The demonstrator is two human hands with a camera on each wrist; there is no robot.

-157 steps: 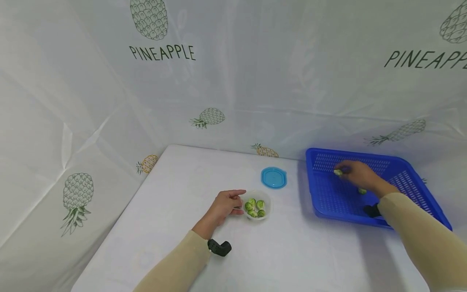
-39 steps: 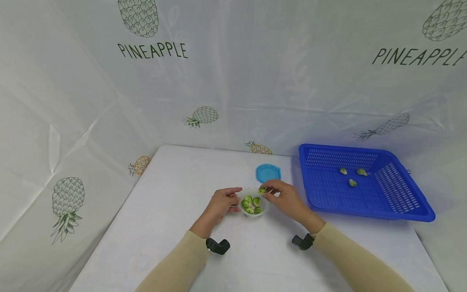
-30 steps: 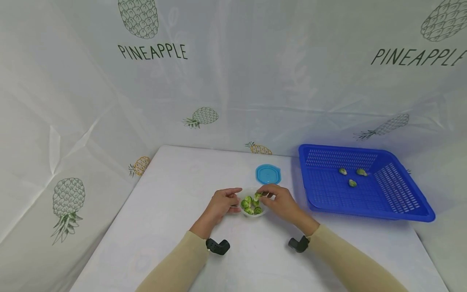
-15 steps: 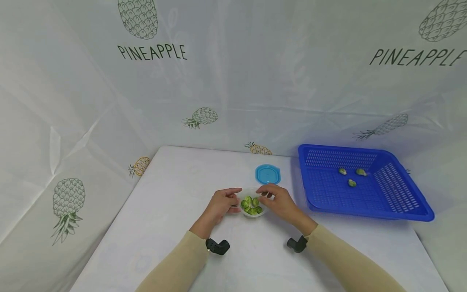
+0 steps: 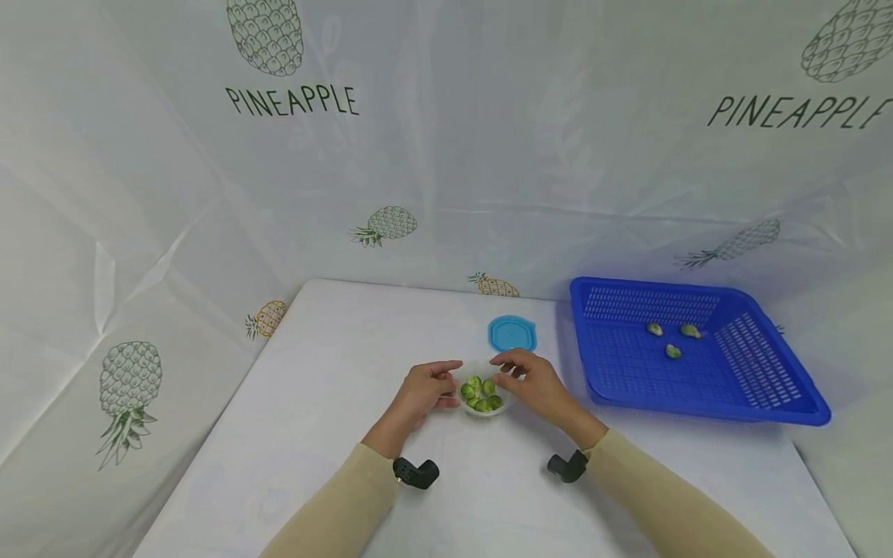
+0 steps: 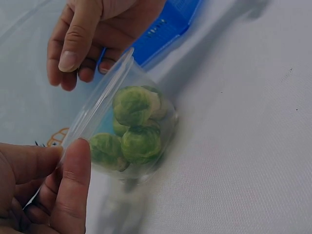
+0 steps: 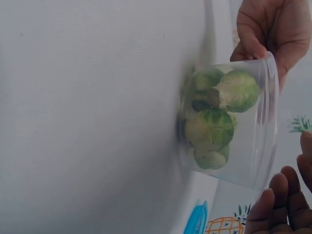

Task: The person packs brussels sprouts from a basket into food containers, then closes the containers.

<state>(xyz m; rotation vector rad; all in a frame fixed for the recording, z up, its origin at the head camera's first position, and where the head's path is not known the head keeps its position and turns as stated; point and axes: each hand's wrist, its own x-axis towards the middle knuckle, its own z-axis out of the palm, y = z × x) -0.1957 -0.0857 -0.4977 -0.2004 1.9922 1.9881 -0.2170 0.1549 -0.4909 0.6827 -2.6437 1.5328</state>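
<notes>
A clear round plastic container stands on the white table, with several Brussels sprouts lying at its bottom. On its left side, my left hand pinches the rim between thumb and fingers. My right hand hovers at the opposite side, fingers loosely bent over the rim and nothing between them. In the left wrist view, the fingertips of that right hand hang just above the rim. The right wrist view shows the sprouts through the see-through wall, stacked on one another.
Behind the container lies a light blue lid. A dark blue perforated basket stands to the right, with three Brussels sprouts on its floor. A white curtain printed with pineapples hangs along the table's back.
My right hand has come from the basket to the container with a Brussels sprout, lowered it inside and let go. My left hand has kept hold of the container.
</notes>
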